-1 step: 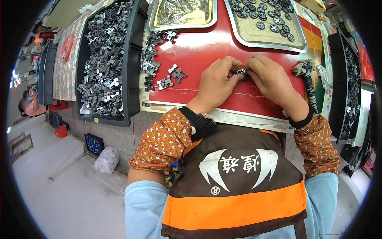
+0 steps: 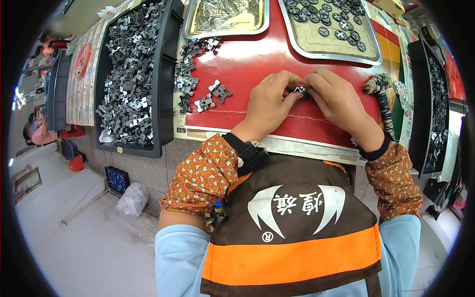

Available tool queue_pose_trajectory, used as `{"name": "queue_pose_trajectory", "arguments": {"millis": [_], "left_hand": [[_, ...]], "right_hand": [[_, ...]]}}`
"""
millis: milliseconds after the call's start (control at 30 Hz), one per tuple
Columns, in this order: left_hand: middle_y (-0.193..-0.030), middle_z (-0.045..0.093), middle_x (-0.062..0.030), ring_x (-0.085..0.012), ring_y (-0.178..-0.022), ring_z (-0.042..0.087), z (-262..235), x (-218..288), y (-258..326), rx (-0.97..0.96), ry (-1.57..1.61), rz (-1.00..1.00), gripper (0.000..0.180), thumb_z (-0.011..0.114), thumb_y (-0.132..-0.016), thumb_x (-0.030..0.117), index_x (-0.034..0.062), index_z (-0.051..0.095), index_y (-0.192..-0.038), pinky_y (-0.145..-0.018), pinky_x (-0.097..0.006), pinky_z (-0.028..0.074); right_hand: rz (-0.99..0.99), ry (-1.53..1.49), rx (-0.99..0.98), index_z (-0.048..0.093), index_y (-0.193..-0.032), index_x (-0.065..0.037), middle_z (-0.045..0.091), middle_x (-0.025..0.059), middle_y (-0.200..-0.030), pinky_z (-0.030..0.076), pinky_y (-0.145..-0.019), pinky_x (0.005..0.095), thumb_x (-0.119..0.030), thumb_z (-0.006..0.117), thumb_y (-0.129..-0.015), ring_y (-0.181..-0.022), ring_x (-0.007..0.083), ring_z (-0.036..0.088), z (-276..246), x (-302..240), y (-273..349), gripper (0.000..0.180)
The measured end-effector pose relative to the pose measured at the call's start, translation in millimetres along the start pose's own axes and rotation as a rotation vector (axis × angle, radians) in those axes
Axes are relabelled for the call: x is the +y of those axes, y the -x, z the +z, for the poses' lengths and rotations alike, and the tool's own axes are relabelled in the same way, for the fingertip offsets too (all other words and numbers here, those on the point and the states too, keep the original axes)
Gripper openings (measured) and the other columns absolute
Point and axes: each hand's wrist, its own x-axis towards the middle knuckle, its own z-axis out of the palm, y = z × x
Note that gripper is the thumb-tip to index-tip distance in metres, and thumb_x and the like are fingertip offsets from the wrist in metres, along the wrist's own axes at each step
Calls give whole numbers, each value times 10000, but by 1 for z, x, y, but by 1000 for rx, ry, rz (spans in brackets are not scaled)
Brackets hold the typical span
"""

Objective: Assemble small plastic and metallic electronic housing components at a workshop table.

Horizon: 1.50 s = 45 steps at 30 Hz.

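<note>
Over the red tabletop (image 2: 237, 72), my left hand (image 2: 271, 99) pinches a small black and silver part (image 2: 301, 91) between thumb and fingers. From the other side my right hand (image 2: 337, 96) closes its thumb and fingertips on the same part. Most of the part is hidden by the fingers, so its exact shape does not show. To the left of my hands lie a few loose black and silver metal pieces (image 2: 205, 103), with a heap of similar pieces (image 2: 186, 79) beyond them.
On the left stands a deep black bin (image 2: 168, 74) full of such pieces. Metal trays at the back hold thin silver pins (image 2: 225, 15) and small black wheels (image 2: 341, 34). A tape-wrapped tool (image 2: 383, 101) lies right of my hands. Another black bin (image 2: 420, 114) is at far right.
</note>
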Motion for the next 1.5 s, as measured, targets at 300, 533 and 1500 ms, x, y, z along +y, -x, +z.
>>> {"name": "queue_pose_trajectory", "arguments": {"millis": [300, 533, 1500], "left_hand": [[-880, 671, -80, -272, -776, 627, -3, 1, -4, -9, -168, 229, 220, 839, -799, 65, 56, 716, -981, -684, -386, 504], [-874, 673, -98, -299, -804, 636, -3, 1, -4, -14, -204, 248, 194, 831, -804, 70, 49, 716, -958, -700, -402, 500], [-873, 698, -69, -149, -757, 647, -2, 0, -6, -76, -146, 109, 143, 811, -849, -10, 12, 752, -978, -678, -289, 508]], "right_hand": [[-35, 88, 32, 573, -1008, -54, 588, 118, -921, 532, -689, 442, -25, 660, -845, -860, 342, 629, 1, -4, 7, 187], [43, -53, 38, 582, -1043, -40, 608, 144, -924, 528, -713, 454, -13, 660, -876, -853, 365, 638, -1, -1, 9, 186], [348, -187, 104, 674, -1028, -63, 663, 156, -966, 522, -768, 507, -83, 645, -906, -909, 400, 661, -12, -6, 12, 127]]}}
